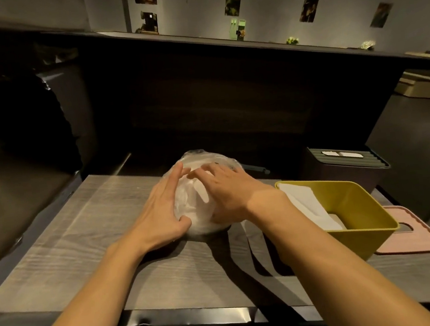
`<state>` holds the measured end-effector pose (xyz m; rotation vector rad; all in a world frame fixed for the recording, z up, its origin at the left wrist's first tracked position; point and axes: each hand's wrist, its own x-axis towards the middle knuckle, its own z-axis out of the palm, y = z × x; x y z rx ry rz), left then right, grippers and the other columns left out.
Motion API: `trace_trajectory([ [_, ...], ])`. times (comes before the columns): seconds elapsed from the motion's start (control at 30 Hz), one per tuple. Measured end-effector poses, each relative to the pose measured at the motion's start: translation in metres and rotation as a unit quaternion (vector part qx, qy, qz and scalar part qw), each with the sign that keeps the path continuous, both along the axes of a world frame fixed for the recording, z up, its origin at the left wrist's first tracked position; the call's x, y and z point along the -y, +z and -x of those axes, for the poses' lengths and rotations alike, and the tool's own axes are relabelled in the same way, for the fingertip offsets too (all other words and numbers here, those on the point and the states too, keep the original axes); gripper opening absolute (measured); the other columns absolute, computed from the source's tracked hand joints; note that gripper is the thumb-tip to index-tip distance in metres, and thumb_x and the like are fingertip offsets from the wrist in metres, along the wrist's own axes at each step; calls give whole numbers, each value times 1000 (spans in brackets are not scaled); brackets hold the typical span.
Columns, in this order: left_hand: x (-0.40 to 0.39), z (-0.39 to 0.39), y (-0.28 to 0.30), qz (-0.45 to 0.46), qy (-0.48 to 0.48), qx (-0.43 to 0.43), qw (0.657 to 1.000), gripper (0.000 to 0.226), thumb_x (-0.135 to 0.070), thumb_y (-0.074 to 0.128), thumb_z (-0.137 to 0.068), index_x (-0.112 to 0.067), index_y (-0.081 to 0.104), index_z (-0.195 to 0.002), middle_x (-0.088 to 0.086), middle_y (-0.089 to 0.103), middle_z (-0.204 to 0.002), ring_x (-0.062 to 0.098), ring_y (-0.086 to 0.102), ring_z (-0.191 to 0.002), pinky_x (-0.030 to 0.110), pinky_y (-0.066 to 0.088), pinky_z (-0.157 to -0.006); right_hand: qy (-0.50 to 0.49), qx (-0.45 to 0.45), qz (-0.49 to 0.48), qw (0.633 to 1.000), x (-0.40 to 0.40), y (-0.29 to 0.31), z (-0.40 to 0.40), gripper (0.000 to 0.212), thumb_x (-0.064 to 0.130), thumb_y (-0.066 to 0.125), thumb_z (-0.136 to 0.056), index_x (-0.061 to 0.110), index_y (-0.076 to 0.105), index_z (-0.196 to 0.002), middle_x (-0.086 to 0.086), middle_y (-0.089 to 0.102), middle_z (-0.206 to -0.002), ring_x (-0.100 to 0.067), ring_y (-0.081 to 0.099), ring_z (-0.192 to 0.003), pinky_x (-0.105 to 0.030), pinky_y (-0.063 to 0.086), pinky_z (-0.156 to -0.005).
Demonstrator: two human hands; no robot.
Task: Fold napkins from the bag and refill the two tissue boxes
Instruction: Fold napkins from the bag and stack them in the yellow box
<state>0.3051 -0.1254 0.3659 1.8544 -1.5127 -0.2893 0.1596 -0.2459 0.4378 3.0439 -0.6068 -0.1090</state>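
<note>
1. Both my hands rest flat, fingers straight, on the napkin bag mid-table: left hand, right hand.
2. I'd find the opening, then pull napkins gently.
3. Yellow box waits right.

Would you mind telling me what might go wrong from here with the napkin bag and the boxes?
1. Both hands, left hand and right hand, lie on the clear plastic bag of white napkins; the slippery film may slide away across the grey wood-grain table.
2. The yellow-green open tissue box sits beside the right forearm, so a sideways sweep might knock it.
3. The pink lid overhangs the table's right edge and could drop.
</note>
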Motion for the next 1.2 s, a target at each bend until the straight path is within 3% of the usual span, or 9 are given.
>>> trace_trajectory([
  [0.27,0,4,2,-58,-4,31,998,115,-34,60,-68,-35,-7,-162,-13,20,-167,11,12,-152,26,11,-120,29,7,-5,1000,7,8,2,52,28,66,-99,32,53,-150,1,51,-152,-22,48,-139,-40,41,-113],
  [0.5,-3,5,5,-57,27,50,997,113,-9,72,-79,-28,0,-164,-4,19,-167,17,12,-154,26,11,-119,62,21,19,998,-3,3,-1,45,41,59,-101,32,58,-145,0,39,-163,-18,32,-151,-48,25,-121],
  [0.67,-6,1,5,41,35,19,998,101,-10,69,-76,-36,18,-160,-6,29,-164,19,29,-148,33,27,-119,33,79,-13,996,-2,1,-6,35,30,57,-105,28,63,-139,-2,65,-137,-22,59,-126,-40,46,-106],
  [0.77,-5,2,6,121,48,-21,991,89,-19,58,-76,-30,27,-159,-6,36,-157,14,42,-138,31,40,-110,15,91,-9,996,0,7,-2,37,19,58,-103,29,64,-138,-4,69,-127,-23,62,-120,-37,49,-93],
  [0.83,-4,3,8,157,60,-43,985,85,-19,55,-76,-26,32,-158,-7,42,-155,11,44,-138,23,38,-109,10,113,27,993,-3,8,0,37,17,55,-103,30,63,-137,-3,70,-125,-25,62,-119,-40,50,-89],
  [0.93,-3,4,9,204,68,-106,971,83,-14,55,-76,-20,37,-156,-7,50,-151,7,46,-140,28,38,-116,-6,153,53,987,-7,6,1,31,18,53,-103,31,63,-130,0,70,-121,-27,63,-117,-42,50,-82],
  [1.03,-3,6,13,253,48,-258,931,82,-9,53,-78,-19,32,-157,1,56,-147,12,53,-137,32,41,-115,-22,299,6,954,-5,7,6,33,16,59,-101,28,63,-131,1,70,-121,-20,65,-113,-39,56,-83],
  [1.13,-5,13,26,273,10,-490,828,83,-11,55,-84,-19,22,-160,12,62,-141,21,60,-132,36,44,-112,-46,491,-153,856,-9,11,7,26,15,58,-105,21,66,-129,5,70,-109,-4,66,-97,-19,54,-70],
  [1.2,-11,17,36,256,-9,-589,766,66,-22,54,-96,-13,30,-157,12,69,-132,24,66,-124,37,52,-105,-58,530,-287,796,-13,12,3,20,18,55,-107,16,67,-123,4,70,-100,-7,68,-92,-24,55,-66],
])
